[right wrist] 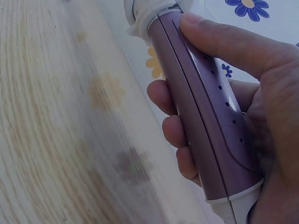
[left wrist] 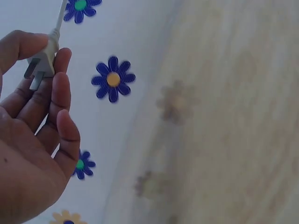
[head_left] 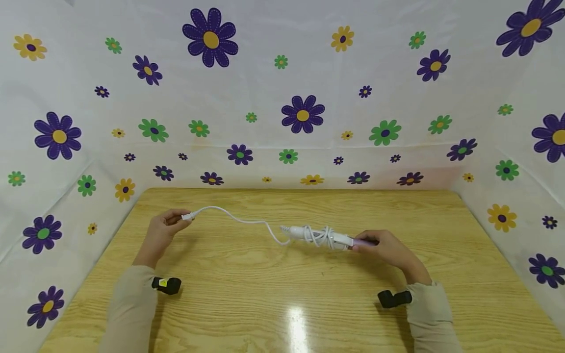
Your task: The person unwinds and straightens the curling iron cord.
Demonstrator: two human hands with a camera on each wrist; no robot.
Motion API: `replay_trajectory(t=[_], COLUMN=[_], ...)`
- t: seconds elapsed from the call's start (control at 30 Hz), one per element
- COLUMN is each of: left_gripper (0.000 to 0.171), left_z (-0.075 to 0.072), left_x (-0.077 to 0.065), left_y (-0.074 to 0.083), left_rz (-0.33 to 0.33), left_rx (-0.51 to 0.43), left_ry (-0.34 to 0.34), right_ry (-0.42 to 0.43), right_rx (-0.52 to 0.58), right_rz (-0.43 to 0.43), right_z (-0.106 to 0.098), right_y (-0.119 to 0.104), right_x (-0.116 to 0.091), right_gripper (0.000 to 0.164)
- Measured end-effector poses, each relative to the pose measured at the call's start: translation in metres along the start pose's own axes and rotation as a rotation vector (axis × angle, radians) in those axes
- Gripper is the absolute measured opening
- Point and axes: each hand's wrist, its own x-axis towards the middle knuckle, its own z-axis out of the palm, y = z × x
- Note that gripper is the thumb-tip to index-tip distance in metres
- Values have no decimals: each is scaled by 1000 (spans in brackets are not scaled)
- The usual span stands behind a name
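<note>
In the head view, my left hand (head_left: pixel 161 234) pinches a white plug (head_left: pixel 188 216) between thumb and fingers at the left. Two flat metal prongs show on the plug (left wrist: pixel 43 63) in the left wrist view, pointing back toward the palm. From it a white cord (head_left: pixel 252 222) runs in a loose wave to a hair styling iron (head_left: pixel 298 232) on the right. More of the cord is wound around the iron's white handle. My right hand (head_left: pixel 389 249) grips the iron's purple end; the right wrist view shows fingers wrapped around this purple barrel (right wrist: pixel 187 102), which has small vent holes.
A wood-grain table (head_left: pixel 238 299) lies below both hands. White cloth (head_left: pixel 247 93) printed with flowers rises at its back and sides. Small black cameras (head_left: pixel 169 285) are worn at both wrists, over beige sleeves (head_left: pixel 132 304).
</note>
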Motion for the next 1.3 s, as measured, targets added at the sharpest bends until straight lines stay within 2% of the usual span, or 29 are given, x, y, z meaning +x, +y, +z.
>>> replay_trajectory(t=[0.17,0.27,0.5,0.67,0.77,0.9,1.07,1.3], left_gripper=[47,49,48,51,54,54,48,46], left_z=[-10,-13,-15,-16,-16,-13,-7,11], left_x=[-3,-2,3,6,9,13,16,19], left_y=[-18,-26,-35,-41,-43,-42,-37,-7], left_rz=[-70,-82,-110,-137,-124,-97,-82,-65], left_rx=[54,90,233,236,270,327,322,302], left_ry=[-43,-50,-57,-99,-112,-120,-143,-161], right_ry=[1,0,7,4,5,7,3,-10], right_rx=[10,10,10,14,8,3,2,8], right_rz=[21,22,29,5,5,5,1,21], right_z=[-1,-2,-4,-5,-5,-7,-7,-5], right_y=[2,2,5,8,9,8,7,4], right_x=[-2,-3,-4,-4,-4,-5,-4,-3], right_gripper=[39,41,41,39,39,39,39,40])
